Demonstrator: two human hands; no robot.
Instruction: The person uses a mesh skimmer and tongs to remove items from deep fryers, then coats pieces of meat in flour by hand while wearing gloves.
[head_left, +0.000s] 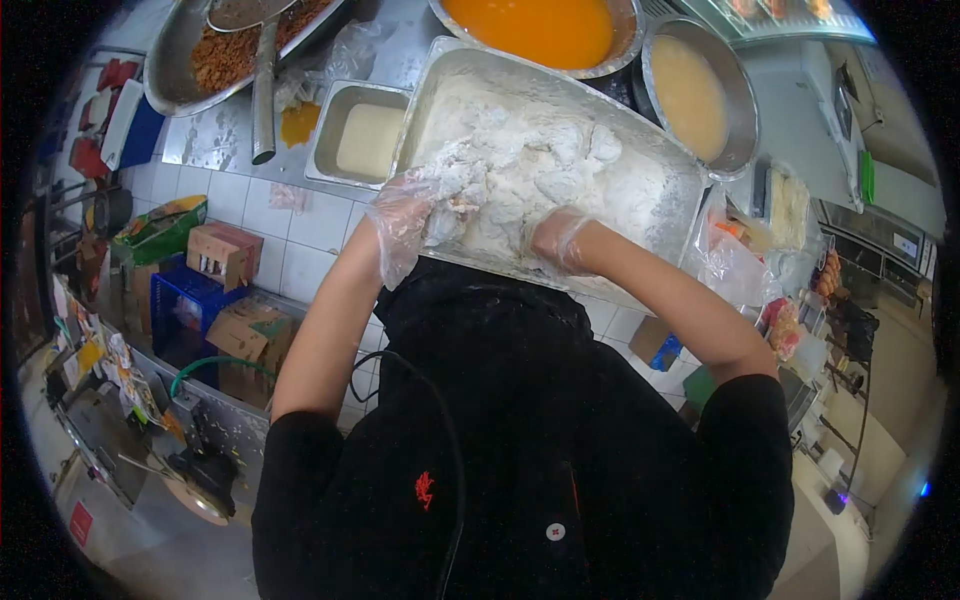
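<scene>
A deep rectangular metal pan (686, 176) of white flour (637, 191) stands in front of me, with several flour-coated pieces (559, 150) lying in it. Both hands wear clear plastic gloves. My left hand (409, 206) is at the pan's near left corner, its fingers against a clumpy floured piece (454, 195); whether it grips the piece is unclear. At the near side, right of the middle, my right hand (559, 236) reaches down into the flour, which hides its fingertips.
A small metal container (322, 142) of pale powder adjoins the pan's left side. Beyond are a bowl of orange liquid (637, 37) and a bowl of cloudy liquid (742, 97). A metal basin (161, 82) of brown crumbs holds a strainer (264, 97). Plastic bags (724, 262) lie at right.
</scene>
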